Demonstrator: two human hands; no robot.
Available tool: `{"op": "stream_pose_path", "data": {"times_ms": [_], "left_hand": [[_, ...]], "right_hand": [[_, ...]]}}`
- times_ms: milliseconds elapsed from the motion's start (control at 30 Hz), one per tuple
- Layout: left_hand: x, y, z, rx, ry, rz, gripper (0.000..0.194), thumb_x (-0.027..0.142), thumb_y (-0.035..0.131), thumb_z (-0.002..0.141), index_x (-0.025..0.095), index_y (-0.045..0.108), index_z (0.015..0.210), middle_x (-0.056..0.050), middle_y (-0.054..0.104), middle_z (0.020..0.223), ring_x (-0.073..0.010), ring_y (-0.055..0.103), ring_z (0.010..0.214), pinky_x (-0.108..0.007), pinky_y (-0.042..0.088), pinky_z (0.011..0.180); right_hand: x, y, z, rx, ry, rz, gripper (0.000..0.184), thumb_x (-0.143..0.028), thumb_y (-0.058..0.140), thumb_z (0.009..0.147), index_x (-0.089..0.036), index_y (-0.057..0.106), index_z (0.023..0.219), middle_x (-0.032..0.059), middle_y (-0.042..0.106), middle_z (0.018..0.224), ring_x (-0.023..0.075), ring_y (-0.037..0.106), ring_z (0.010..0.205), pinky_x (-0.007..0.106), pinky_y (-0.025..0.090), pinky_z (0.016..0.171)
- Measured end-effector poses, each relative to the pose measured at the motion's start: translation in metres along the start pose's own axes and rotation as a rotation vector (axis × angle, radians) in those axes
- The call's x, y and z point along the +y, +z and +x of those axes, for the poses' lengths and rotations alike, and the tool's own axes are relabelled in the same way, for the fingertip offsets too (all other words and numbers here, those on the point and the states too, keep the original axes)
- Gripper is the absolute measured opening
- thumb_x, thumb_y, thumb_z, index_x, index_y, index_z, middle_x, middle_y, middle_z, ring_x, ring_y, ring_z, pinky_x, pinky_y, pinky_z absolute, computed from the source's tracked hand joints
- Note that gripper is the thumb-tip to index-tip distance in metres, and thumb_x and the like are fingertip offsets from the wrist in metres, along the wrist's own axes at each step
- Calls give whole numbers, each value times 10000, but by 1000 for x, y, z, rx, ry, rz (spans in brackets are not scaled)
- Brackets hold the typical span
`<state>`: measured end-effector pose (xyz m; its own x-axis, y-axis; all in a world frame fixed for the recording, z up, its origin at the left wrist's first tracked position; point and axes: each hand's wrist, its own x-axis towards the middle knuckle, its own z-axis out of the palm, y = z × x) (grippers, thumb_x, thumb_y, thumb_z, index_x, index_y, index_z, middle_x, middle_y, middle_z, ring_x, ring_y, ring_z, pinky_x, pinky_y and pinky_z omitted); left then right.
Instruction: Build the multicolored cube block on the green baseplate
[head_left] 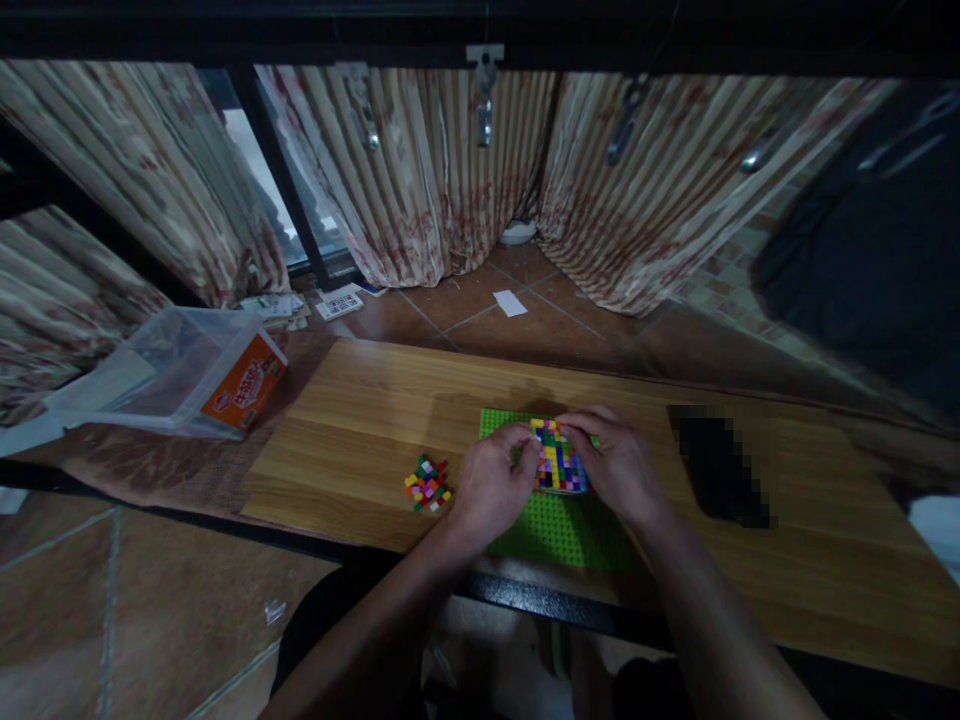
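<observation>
A rectangular block of small multicoloured toy bricks (559, 465) is over a green studded baseplate (559, 535) on the wooden board. My left hand (487, 480) is closed at the block's upper left corner, thumb and fingertips pressed together on its edge. At the upper right edge, near a yellow and orange row, the fingers of my right hand (619, 465) close on the block. Any single small brick between the fingertips is too small to make out. A pile of loose coloured bricks (427, 484) lies just left of my left hand.
A clear plastic box (172, 370) with an orange label stands left of the wooden board (360, 400). A dark, pixelated flat object (720, 465) lies on the right. Beyond are papers (510, 303) on tiles, curtains (450, 190), and metal clips (484, 110) hanging from a dark bar.
</observation>
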<state>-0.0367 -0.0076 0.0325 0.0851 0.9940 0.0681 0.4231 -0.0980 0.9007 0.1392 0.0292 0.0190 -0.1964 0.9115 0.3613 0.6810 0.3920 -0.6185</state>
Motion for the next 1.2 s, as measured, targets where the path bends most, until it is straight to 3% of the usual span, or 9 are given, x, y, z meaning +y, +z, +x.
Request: {"op": "stream_pose_path", "data": {"times_ms": [833,1067,1200], "left_hand": [[2,4,-2,40,21,106,207,259,494,923,206,689,964,-38,729,1091,-180,683,960,-284,502,863],[-6,3,2,58,-54,10,264,330,477,942,197,696,1002,-34,747,908,-167,686,809,-255,515,739],[-8,1,4,88,-46,-93,276,321,471,946,174,696,1005,-46,736,891,-160,678,777,-250,519,727]], "right_hand": [[3,-1,5,-136,239,175,250,-392,548,870,-255,750,926,34,748,949,214,677,863,362,503,808],[8,3,0,-117,250,215,298,-425,547,884,-240,735,1022,58,737,1038,219,678,942,377,515,857],[-1,-2,-2,16,132,123,295,-392,533,911,-238,708,1092,79,703,1102,228,652,1021,413,504,912]]}}
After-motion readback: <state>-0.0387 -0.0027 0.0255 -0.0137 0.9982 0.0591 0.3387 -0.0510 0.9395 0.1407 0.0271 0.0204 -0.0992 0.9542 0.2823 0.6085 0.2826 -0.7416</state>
